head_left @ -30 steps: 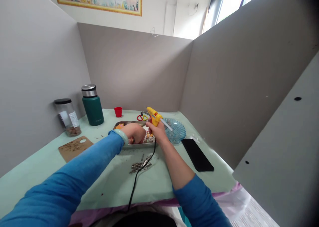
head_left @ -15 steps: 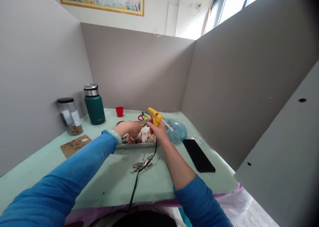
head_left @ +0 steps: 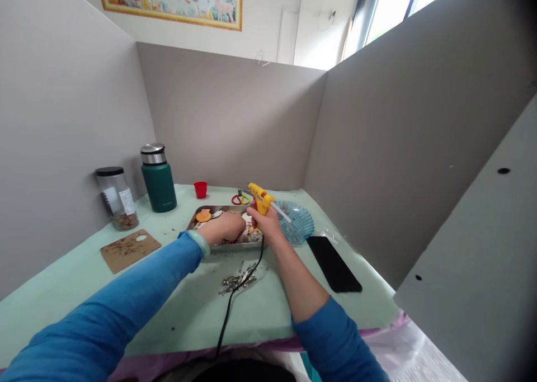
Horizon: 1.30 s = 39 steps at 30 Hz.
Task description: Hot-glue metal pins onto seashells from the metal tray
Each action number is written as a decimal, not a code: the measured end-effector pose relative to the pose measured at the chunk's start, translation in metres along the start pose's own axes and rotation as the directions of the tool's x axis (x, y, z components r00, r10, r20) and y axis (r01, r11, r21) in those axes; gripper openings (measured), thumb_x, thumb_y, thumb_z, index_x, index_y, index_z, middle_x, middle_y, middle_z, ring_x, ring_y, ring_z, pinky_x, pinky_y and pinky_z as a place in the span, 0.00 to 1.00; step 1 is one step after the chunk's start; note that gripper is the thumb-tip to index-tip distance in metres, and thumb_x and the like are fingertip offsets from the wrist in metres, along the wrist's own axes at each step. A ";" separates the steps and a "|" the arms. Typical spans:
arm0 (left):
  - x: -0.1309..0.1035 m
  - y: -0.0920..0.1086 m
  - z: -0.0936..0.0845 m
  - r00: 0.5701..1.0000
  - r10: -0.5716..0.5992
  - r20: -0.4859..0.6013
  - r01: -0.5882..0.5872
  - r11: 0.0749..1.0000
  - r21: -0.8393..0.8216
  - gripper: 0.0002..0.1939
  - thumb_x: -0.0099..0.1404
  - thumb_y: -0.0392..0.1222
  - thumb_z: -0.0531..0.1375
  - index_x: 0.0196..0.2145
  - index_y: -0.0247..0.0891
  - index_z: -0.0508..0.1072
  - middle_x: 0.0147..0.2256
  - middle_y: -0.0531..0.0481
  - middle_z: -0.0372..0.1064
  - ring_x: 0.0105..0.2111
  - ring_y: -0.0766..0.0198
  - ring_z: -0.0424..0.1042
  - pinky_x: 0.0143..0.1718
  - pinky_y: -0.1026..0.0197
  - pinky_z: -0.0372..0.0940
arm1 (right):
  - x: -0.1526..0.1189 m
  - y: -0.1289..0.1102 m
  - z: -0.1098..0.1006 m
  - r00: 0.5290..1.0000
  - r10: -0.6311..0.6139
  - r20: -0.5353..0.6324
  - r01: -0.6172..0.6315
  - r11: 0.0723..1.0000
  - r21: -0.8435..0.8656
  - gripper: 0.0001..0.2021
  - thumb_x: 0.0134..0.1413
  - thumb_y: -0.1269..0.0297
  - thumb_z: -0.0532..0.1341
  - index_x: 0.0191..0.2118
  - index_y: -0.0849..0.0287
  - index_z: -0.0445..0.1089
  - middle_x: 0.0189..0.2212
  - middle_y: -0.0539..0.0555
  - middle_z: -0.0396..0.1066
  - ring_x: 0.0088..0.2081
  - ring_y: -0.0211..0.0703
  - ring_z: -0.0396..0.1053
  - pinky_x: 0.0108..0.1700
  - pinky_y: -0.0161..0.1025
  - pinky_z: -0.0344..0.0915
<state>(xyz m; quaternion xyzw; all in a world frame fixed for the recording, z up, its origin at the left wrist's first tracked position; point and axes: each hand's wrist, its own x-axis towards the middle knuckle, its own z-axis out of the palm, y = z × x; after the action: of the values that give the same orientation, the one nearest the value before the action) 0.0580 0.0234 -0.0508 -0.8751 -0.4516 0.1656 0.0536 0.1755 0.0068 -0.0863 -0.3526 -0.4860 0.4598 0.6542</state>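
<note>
My right hand (head_left: 265,220) is wrapped round the handle of a yellow glue gun (head_left: 260,197), which has a pale glue stick (head_left: 281,211) poking out of its back end. Its black cord (head_left: 229,309) runs down across the table to the front edge. Over a metal tray (head_left: 235,248) of shells (head_left: 252,234) and small decorations, my left hand (head_left: 230,226) has its fingers curled downward. What they hold, if anything, is hidden behind the hand. An orange round piece (head_left: 203,216) lies in the tray's left part.
A heap of metal clips (head_left: 237,281) lies in front of the tray. To the right are a blue shell-shaped dish (head_left: 300,222) and a black phone-like slab (head_left: 334,264). Leftward stand a green bottle (head_left: 159,186), a jar (head_left: 119,200), a red cup (head_left: 201,189) and cardboard (head_left: 130,250).
My left hand has shifted a little to the right over the tray, uncovering the tray's left part and the orange piece. The right hand holds the glue gun in nearly the same place.
</note>
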 end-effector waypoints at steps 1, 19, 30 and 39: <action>0.000 0.000 0.000 1.000 0.003 -0.004 -0.003 1.000 0.004 0.09 0.47 0.28 0.62 0.28 0.31 0.78 0.31 0.34 0.74 0.33 0.51 0.73 0.38 0.58 0.63 | 0.000 0.000 0.000 1.000 0.002 0.000 -0.002 1.000 0.000 0.15 0.38 0.62 0.65 0.35 0.59 0.65 0.17 0.41 0.61 0.15 0.30 0.55 0.17 0.30 0.53; -0.011 0.004 -0.002 0.998 -0.032 -0.047 0.028 0.996 -0.082 0.10 0.49 0.30 0.59 0.30 0.31 0.79 0.31 0.33 0.75 0.33 0.51 0.73 0.38 0.57 0.63 | 0.001 0.004 -0.001 1.000 -0.003 0.002 0.003 1.000 -0.007 0.15 0.38 0.60 0.65 0.35 0.59 0.65 0.18 0.42 0.63 0.15 0.30 0.54 0.18 0.31 0.53; -0.048 -0.033 0.007 0.970 -0.192 -0.147 -0.154 -0.022 -0.988 0.16 0.50 0.44 0.66 0.35 0.33 0.73 0.29 0.50 0.71 0.15 0.76 0.50 0.17 0.67 0.51 | -0.002 0.002 0.000 1.000 -0.015 0.019 0.015 1.000 -0.005 0.17 0.39 0.59 0.66 0.37 0.59 0.65 0.18 0.43 0.63 0.16 0.31 0.55 0.19 0.31 0.54; -0.055 -0.018 0.029 0.979 -0.096 -0.178 -0.199 -0.606 -0.771 0.11 0.53 0.33 0.64 0.34 0.34 0.66 0.25 0.57 0.64 0.13 0.80 0.46 0.15 0.71 0.47 | -0.010 -0.002 0.003 0.984 -0.105 0.145 0.087 0.988 0.124 0.18 0.41 0.59 0.66 0.39 0.59 0.66 0.26 0.48 0.70 0.19 0.31 0.58 0.21 0.32 0.58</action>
<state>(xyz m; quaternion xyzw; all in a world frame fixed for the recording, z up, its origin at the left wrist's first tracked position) 0.0052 -0.0121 -0.0604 -0.4703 -0.2888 -0.4004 -0.7315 0.1721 -0.0035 -0.0866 -0.2539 -0.5228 0.4807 0.6567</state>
